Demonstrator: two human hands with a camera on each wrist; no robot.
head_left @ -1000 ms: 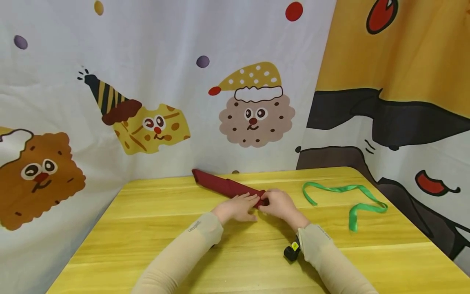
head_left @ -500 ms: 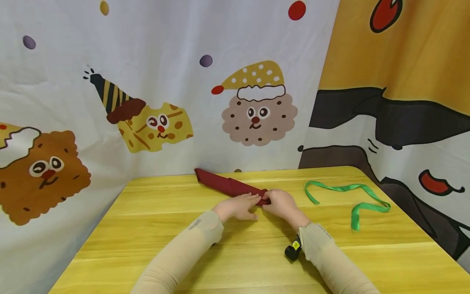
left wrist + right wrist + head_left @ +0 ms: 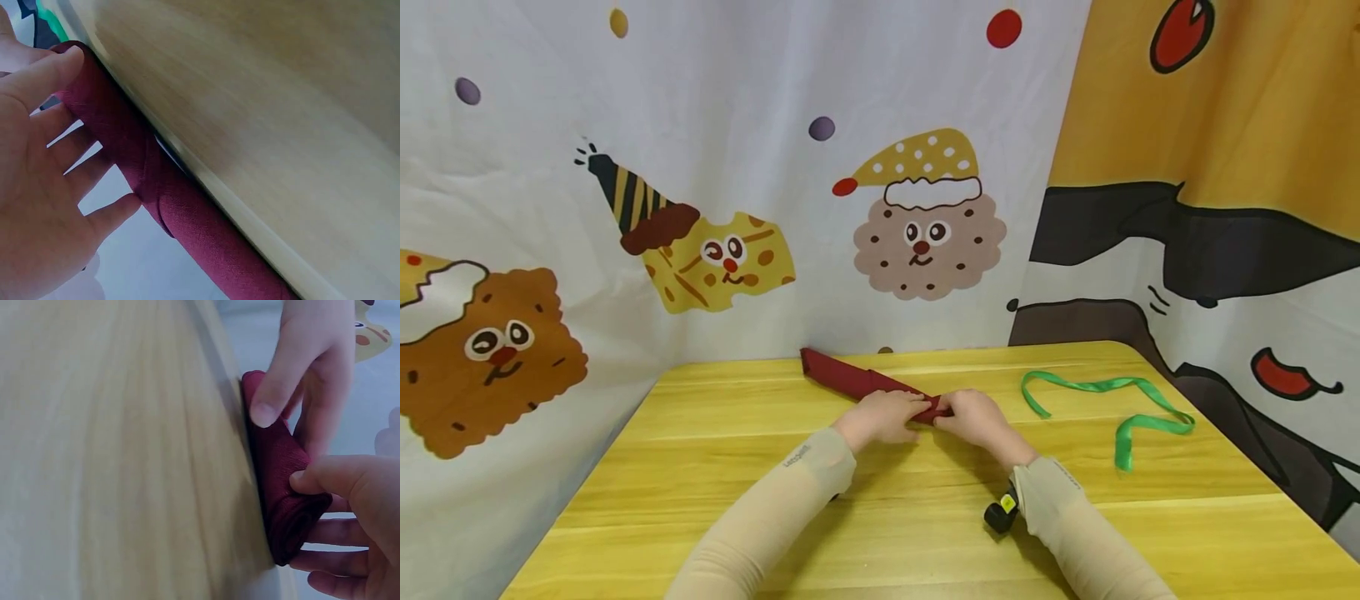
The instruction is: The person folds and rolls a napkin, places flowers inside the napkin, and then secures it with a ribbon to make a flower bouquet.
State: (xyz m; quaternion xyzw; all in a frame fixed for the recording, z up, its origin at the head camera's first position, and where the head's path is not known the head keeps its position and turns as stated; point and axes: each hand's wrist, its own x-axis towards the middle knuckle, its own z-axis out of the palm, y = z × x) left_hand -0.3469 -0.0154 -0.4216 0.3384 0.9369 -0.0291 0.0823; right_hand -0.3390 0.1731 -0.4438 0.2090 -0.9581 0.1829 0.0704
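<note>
A dark red cloth (image 3: 842, 376), rolled into a long tube, lies slantwise near the back of the wooden table. My left hand (image 3: 883, 416) holds the tube right of its middle. In the left wrist view its thumb lies against one side of the rolled cloth (image 3: 200, 234) and the fingers against the other. At the right end, my right hand (image 3: 976, 418) pinches the roll between thumb and fingers. Layered spirals show at the cloth's end in the right wrist view, beside the right thumb (image 3: 306, 481).
A green ribbon (image 3: 1093, 385) lies in loose bends on the table (image 3: 715, 467), right of the hands. Behind the table's back edge hangs a white curtain (image 3: 737, 100) with cartoon food prints. A small black device (image 3: 1002, 512) is at the right wrist.
My left hand's thumb has drawn in toward the rolled cloth, and the hand has come slightly higher over it. The right hand keeps its pinch at the end. The ribbon lies as before.
</note>
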